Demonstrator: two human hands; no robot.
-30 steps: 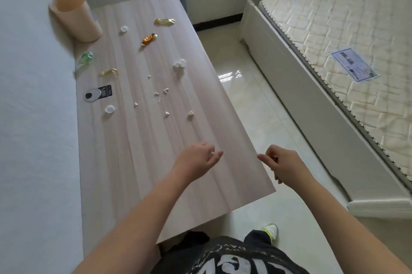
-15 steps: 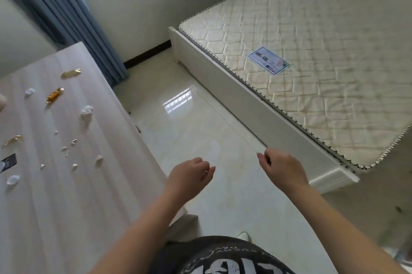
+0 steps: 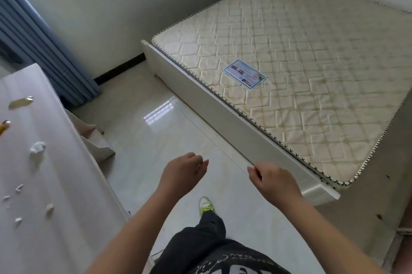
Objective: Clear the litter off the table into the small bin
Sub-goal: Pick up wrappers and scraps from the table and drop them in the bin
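Both the left hand [image 3: 182,173] and right hand [image 3: 275,181] hang loosely curled and empty over the floor [image 3: 156,140], litter [image 3: 37,147] on the surface [image 3: 55,184] to their left.

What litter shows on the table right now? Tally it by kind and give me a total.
Gold wrapper: 1
Orange sweet, cut off by the frame edge: 1
Crumpled white paper ball: 1
Small white scraps: 4
Total: 7

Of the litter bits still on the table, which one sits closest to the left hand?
The small white scrap near the table's right edge; the crumpled tissue wad and gold wrapper lie farther from the left hand.
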